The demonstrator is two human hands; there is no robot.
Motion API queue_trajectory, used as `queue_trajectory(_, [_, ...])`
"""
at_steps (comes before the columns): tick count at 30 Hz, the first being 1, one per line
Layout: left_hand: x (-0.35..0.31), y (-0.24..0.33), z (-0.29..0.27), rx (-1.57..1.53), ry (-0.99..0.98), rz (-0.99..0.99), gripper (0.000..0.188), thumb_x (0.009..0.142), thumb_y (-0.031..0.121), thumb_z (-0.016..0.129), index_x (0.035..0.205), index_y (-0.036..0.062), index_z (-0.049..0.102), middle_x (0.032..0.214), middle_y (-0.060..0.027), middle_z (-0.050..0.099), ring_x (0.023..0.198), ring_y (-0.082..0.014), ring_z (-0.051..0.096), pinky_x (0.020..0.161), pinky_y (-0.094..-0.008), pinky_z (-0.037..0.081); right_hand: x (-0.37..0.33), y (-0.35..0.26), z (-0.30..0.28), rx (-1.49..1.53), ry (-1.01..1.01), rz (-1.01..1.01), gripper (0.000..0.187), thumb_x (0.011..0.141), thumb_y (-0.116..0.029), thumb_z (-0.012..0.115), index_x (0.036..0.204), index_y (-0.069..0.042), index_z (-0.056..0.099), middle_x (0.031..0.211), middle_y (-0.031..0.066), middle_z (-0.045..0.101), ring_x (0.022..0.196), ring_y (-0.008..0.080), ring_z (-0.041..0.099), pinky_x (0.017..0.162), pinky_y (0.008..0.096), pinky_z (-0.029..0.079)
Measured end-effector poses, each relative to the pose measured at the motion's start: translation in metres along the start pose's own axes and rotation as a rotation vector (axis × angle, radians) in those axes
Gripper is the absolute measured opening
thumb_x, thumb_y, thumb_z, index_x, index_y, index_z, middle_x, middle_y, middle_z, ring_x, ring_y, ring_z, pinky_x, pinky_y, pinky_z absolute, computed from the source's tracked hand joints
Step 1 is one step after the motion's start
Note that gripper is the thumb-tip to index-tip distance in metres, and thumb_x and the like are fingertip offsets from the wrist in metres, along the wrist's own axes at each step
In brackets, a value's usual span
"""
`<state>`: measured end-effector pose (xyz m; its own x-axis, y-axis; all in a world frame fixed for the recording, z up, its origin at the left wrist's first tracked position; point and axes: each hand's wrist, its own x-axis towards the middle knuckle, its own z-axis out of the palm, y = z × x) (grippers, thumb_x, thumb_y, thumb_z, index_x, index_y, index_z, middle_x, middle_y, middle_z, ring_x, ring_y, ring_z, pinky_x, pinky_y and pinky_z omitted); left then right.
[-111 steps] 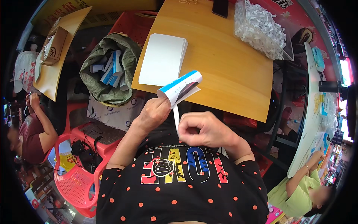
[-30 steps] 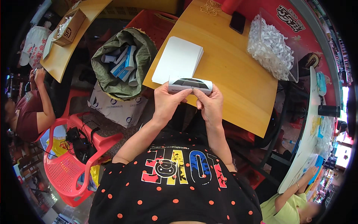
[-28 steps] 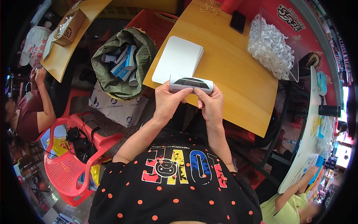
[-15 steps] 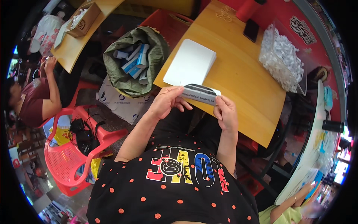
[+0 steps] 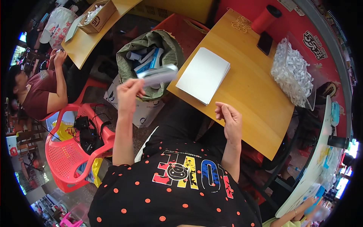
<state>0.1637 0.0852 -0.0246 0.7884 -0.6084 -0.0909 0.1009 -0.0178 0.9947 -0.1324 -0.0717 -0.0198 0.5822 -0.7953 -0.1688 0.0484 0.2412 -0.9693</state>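
My left hand (image 5: pixel 130 90) pinches one end of a grey-and-white printed paper sleeve (image 5: pixel 160 75), blurred by motion. The sleeve is held over the near rim of a green woven sack (image 5: pixel 176 51). Inside the sack lie several blue and white paper sleeves (image 5: pixel 153 60). My right hand (image 5: pixel 230 118) hovers at the near edge of the wooden table (image 5: pixel 253 113), its fingers loosely curled and apart, with nothing seen in them. Just beyond it lies a stack of white paper sheets (image 5: pixel 204 73).
A clear bin of white curled strips (image 5: pixel 291 75), a phone (image 5: pixel 264 42), a red cylinder (image 5: pixel 266 19) and rubber bands (image 5: pixel 241 24) occupy the table's far and right parts. At left are a red chair (image 5: pixel 72 159) with black cables and a seated person (image 5: pixel 43 89).
The right hand has let go of the paper sleeve. My left hand has carried it left and away from me, from the table's edge to the sack. The view has shifted slightly.
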Motion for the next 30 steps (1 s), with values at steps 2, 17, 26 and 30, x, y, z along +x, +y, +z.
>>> queue_trajectory(2, [0.029, -0.013, -0.009, 0.156, 0.168, 0.121, 0.016, 0.085, 0.013, 0.065, 0.084, -0.0031, 0.068, 0.064, -0.0043, 0.062, 0.054, -0.0076, 0.056, 0.052, -0.0203, 0.043, 0.000, -0.002, -0.004, -0.093, 0.040, -0.025, 0.022, 0.092, -0.014, 0.057, 0.104, 0.003, 0.066, 0.089, 0.0074, 0.063, 0.074, 0.0126, 0.057, 0.069, 0.0241, 0.046])
queue_trajectory(17, [0.013, -0.083, 0.001, 0.328, 0.105, 0.067, 0.066, 0.084, 0.009, 0.065, 0.140, -0.0029, 0.031, 0.138, -0.0237, 0.040, 0.117, -0.0296, 0.053, 0.093, -0.0332, 0.046, 0.030, 0.012, 0.017, -1.285, -0.045, -0.886, 0.033, 0.071, -0.006, 0.070, 0.103, -0.005, 0.063, 0.112, 0.0015, 0.062, 0.085, 0.0195, 0.056, 0.072, 0.0343, 0.042])
queue_trajectory(26, [-0.033, -0.045, 0.033, -0.047, -0.142, -0.274, 0.026, 0.092, 0.021, 0.059, 0.102, -0.0015, 0.064, 0.071, -0.0080, 0.065, 0.055, -0.0126, 0.062, 0.050, -0.0200, 0.047, 0.033, 0.026, 0.015, -1.057, -0.035, -0.920, 0.024, 0.070, 0.001, 0.066, 0.093, -0.004, 0.064, 0.101, 0.0077, 0.063, 0.079, 0.0207, 0.059, 0.070, 0.0334, 0.046])
queue_trajectory(30, [-0.030, -0.025, 0.044, -0.326, -0.425, -0.576, 0.047, 0.094, 0.039, 0.051, 0.104, -0.0052, 0.061, 0.082, -0.0132, 0.068, 0.064, -0.0154, 0.066, 0.053, -0.0238, 0.052, 0.011, 0.000, 0.018, -1.013, -0.084, -0.956, 0.022, 0.072, 0.002, 0.063, 0.093, -0.003, 0.065, 0.100, 0.0128, 0.063, 0.078, 0.0231, 0.062, 0.064, 0.0324, 0.050])
